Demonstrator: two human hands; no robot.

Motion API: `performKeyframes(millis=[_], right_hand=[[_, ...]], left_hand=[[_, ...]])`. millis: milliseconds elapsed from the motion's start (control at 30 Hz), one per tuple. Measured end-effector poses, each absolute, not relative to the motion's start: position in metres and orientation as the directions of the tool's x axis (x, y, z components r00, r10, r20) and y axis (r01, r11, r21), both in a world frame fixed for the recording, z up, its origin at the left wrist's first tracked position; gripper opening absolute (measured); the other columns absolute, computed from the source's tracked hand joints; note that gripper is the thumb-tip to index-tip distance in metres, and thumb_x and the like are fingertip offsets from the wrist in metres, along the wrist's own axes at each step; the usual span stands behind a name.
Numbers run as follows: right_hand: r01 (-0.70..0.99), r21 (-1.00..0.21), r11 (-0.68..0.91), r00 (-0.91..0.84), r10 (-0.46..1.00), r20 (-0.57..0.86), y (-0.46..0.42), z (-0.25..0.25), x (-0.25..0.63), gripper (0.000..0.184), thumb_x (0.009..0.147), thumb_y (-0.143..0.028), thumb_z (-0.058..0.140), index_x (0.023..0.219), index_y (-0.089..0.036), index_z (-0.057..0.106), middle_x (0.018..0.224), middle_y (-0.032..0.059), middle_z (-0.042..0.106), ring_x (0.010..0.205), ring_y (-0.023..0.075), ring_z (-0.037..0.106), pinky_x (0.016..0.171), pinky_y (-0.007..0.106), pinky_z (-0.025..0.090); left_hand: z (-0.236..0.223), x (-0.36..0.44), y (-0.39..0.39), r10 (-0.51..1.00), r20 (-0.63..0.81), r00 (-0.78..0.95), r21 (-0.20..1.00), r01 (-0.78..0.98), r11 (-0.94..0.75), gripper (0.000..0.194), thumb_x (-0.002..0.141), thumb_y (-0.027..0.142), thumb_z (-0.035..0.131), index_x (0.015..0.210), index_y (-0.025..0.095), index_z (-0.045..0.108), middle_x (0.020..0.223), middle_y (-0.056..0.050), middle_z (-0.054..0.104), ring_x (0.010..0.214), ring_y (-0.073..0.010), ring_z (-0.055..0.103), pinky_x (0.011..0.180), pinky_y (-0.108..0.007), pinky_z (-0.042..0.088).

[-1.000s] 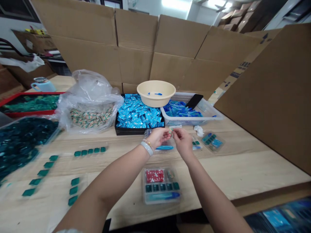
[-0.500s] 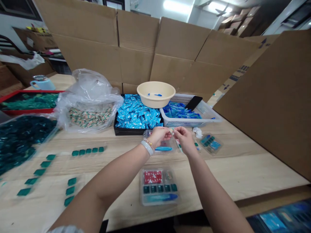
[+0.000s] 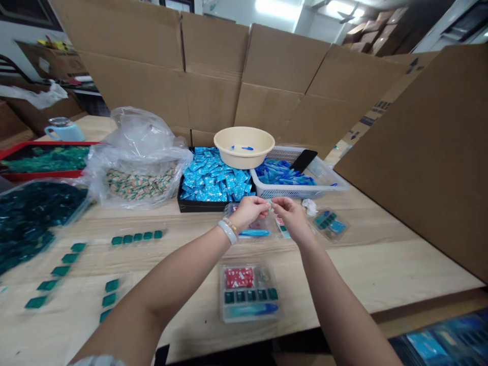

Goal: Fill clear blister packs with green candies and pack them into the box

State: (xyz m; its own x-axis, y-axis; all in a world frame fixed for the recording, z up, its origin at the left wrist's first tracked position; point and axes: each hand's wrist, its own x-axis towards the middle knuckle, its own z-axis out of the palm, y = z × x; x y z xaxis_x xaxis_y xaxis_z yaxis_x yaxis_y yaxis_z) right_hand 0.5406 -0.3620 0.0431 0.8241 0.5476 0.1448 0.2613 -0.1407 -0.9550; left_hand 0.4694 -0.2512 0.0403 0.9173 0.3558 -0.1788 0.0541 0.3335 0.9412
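My left hand [image 3: 249, 211] and my right hand [image 3: 292, 218] meet above the table, just in front of the baskets. Pinched between the fingertips of both is a small pale green piece [image 3: 270, 203], too small to make out fully. Beneath them lie a clear plastic case with a blue pen [image 3: 254, 233] along its front and a part-hidden case with red and green contents [image 3: 282, 226]. Nearer to me rests a filled clear case [image 3: 249, 317] holding a red patterned packet [image 3: 239, 277], a row of dark green squares [image 3: 251, 296] and a blue pen [image 3: 253, 309].
Behind stand a black box of blue packets [image 3: 217, 178], a cream bowl [image 3: 244, 161] and a white basket of blue pens [image 3: 282, 192]. To the left are a plastic bag of small packets [image 3: 141, 183] and green squares in rows [image 3: 137, 237]. Cardboard walls [image 3: 213, 96] surround the table.
My hands stay together at nearly the same spot, with the fingers shifted slightly around the small piece. My right hand has turned a little. Nothing on the table has moved.
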Motion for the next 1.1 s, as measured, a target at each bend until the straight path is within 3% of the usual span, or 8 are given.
performKeyframes(millis=[167, 333, 433, 567, 667, 900, 1000, 1100], right_hand=[[0.203, -0.973, -0.112, 0.793, 0.601, 0.096, -0.360, 0.047, 0.548, 0.024, 0.057, -0.035, 0.064, 0.070, -0.016, 0.057, 0.060, -0.0015, 0.056, 0.052, 0.0096, 0.046, 0.051, 0.024, 0.036], [0.309, -0.927, -0.215, 0.780, 0.615, 0.117, -0.353, 0.042, 0.560, 0.014, 0.058, -0.030, 0.060, 0.060, -0.017, 0.053, 0.048, -0.0036, 0.052, 0.044, 0.0097, 0.045, 0.046, 0.024, 0.034], [0.361, -0.875, -0.323, 0.785, 0.611, 0.098, -0.353, 0.031, 0.565, 0.010, 0.059, -0.027, 0.054, 0.056, -0.018, 0.051, 0.043, -0.0043, 0.049, 0.039, 0.0098, 0.042, 0.043, 0.023, 0.032], [0.405, -0.829, -0.386, 0.791, 0.603, 0.105, -0.353, 0.010, 0.570, 0.007, 0.057, -0.023, 0.051, 0.052, -0.018, 0.051, 0.042, -0.0042, 0.047, 0.041, 0.0098, 0.040, 0.044, 0.023, 0.030], [0.451, -0.788, -0.420, 0.800, 0.581, 0.149, -0.350, -0.004, 0.570, 0.006, 0.057, -0.021, 0.050, 0.053, -0.018, 0.052, 0.047, -0.0032, 0.049, 0.047, 0.0112, 0.043, 0.049, 0.024, 0.031], [0.526, -0.683, -0.507, 0.821, 0.512, 0.253, -0.349, -0.010, 0.561, 0.010, 0.062, -0.019, 0.046, 0.068, -0.017, 0.055, 0.054, -0.0022, 0.046, 0.055, 0.0136, 0.043, 0.055, 0.025, 0.032], [0.655, -0.601, -0.457, 0.724, 0.608, 0.326, -0.354, -0.005, 0.563, 0.022, 0.064, -0.013, 0.042, 0.080, -0.017, 0.056, 0.064, -0.0007, 0.045, 0.059, 0.0134, 0.044, 0.058, 0.025, 0.035], [0.753, -0.537, -0.380, 0.596, 0.739, 0.313, -0.357, -0.001, 0.568, 0.024, 0.067, -0.011, 0.040, 0.082, -0.017, 0.057, 0.074, 0.0012, 0.045, 0.061, 0.0121, 0.045, 0.060, 0.025, 0.037]], left_hand=[[0.042, 0.474, -0.244, 0.412, -0.026, 0.911, 1.000, 0.028, 0.000, 0.005, 0.067, 0.013, 0.057, 0.063, 0.012, 0.057, 0.048, 0.002, 0.053, 0.043, -0.0056, 0.044, 0.046, -0.017, 0.035], [0.039, 0.483, -0.237, 0.404, 0.104, 0.909, 0.946, 0.035, -0.321, 0.009, 0.068, 0.015, 0.055, 0.073, 0.013, 0.062, 0.060, -0.002, 0.058, 0.052, -0.0095, 0.049, 0.051, -0.019, 0.038], [0.031, 0.478, -0.233, 0.371, 0.218, 0.903, 0.841, 0.019, -0.541, 0.019, 0.070, 0.018, 0.055, 0.088, 0.015, 0.062, 0.078, -0.006, 0.061, 0.071, -0.0152, 0.054, 0.067, -0.025, 0.042], [0.015, 0.463, -0.231, 0.222, 0.369, 0.903, 0.561, -0.026, -0.827, 0.018, 0.071, 0.018, 0.054, 0.087, 0.018, 0.063, 0.095, -0.008, 0.058, 0.093, -0.0222, 0.047, 0.081, -0.033, 0.036], [0.007, 0.457, -0.232, 0.156, 0.376, 0.913, 0.440, -0.027, -0.898, 0.020, 0.073, 0.018, 0.051, 0.091, 0.018, 0.062, 0.100, -0.007, 0.055, 0.096, -0.0218, 0.044, 0.084, -0.034, 0.035], [0.004, 0.456, -0.233, 0.109, 0.384, 0.917, 0.306, -0.015, -0.952, 0.022, 0.079, 0.020, 0.044, 0.094, 0.022, 0.060, 0.102, -0.005, 0.050, 0.099, -0.0188, 0.042, 0.084, -0.033, 0.035], [0.004, 0.456, -0.234, 0.094, 0.394, 0.914, 0.281, -0.022, -0.959, 0.022, 0.081, 0.020, 0.042, 0.093, 0.023, 0.060, 0.102, -0.005, 0.049, 0.100, -0.0183, 0.041, 0.085, -0.033, 0.035], [0.003, 0.457, -0.234, 0.081, 0.401, 0.912, 0.263, -0.030, -0.964, 0.022, 0.081, 0.020, 0.041, 0.093, 0.022, 0.059, 0.101, -0.006, 0.049, 0.100, -0.0181, 0.041, 0.085, -0.033, 0.035]])
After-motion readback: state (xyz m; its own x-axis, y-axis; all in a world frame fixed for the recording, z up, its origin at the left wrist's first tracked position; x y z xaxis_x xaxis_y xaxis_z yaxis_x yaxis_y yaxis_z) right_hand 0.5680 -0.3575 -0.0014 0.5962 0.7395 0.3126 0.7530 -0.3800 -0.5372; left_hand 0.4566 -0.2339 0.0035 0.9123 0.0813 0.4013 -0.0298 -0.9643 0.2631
